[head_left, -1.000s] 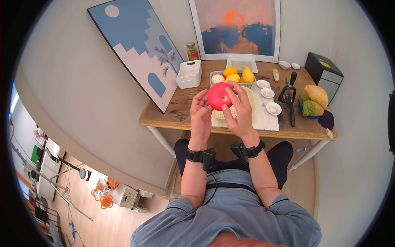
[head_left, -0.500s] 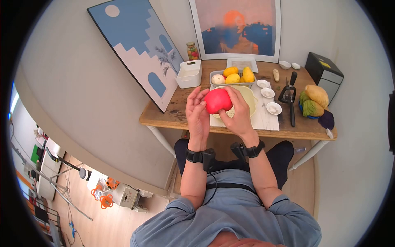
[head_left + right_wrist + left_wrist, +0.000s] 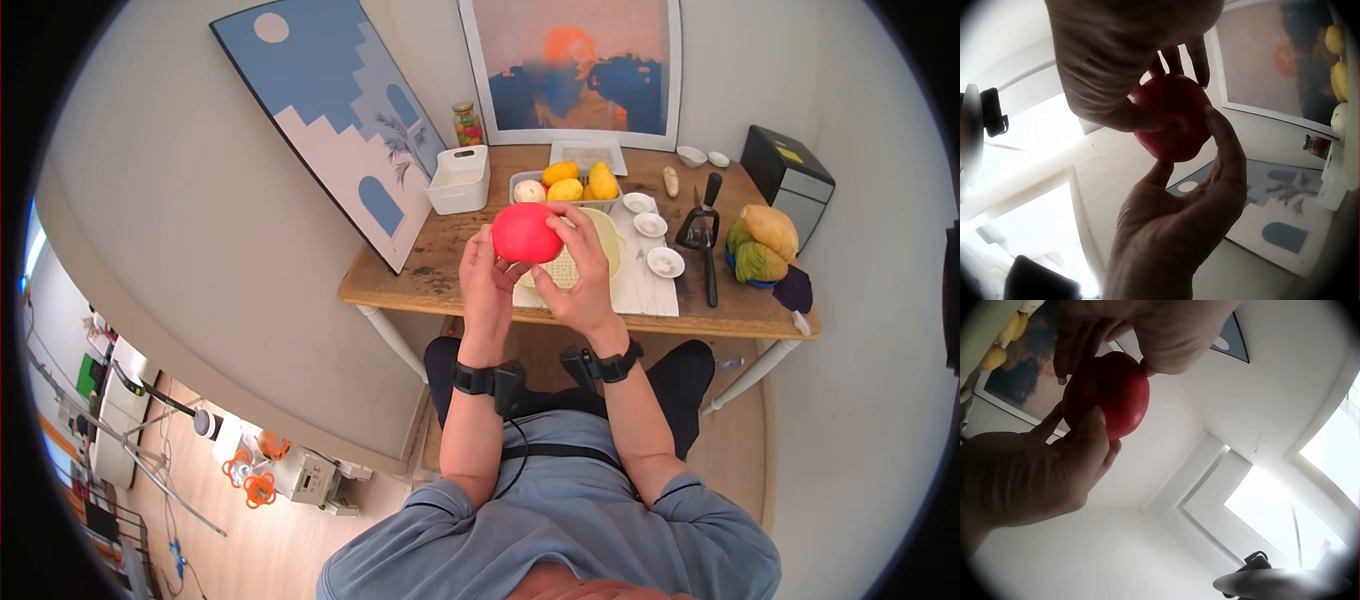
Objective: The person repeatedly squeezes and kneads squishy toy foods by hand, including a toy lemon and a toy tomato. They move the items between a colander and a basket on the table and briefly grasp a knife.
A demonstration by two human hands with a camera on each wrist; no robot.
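Note:
Both hands hold up a smooth, pinkish-red tomato (image 3: 527, 233) over the front part of the table. My left hand (image 3: 487, 297) grips its left side, fingertips and thumb against the skin. From the other side the right hand (image 3: 588, 292) holds it between thumb and fingers. In the right wrist view the tomato (image 3: 1175, 144) shows a small dimple beside the right thumb (image 3: 1138, 119). The left wrist view has the right thumb (image 3: 1092, 422) lying along the tomato's side. Below the hands, partly hidden by them, sits a pale yellow colander (image 3: 612, 245) on a white cloth (image 3: 650, 295).
Behind the colander is a grey tray (image 3: 600, 207) with yellow fruits (image 3: 566, 190) and a white round one (image 3: 529, 191). White dishes (image 3: 665, 263), black-handled tools (image 3: 711, 280) and a vegetable-filled bowl (image 3: 762, 286) stand right. A white bin (image 3: 460, 190) and glass jar (image 3: 467, 125) are left.
The tomato has been turned between the hands, so its stem spot no longer faces the head camera. It has shifted slightly left, and the fingers have changed their places on it.

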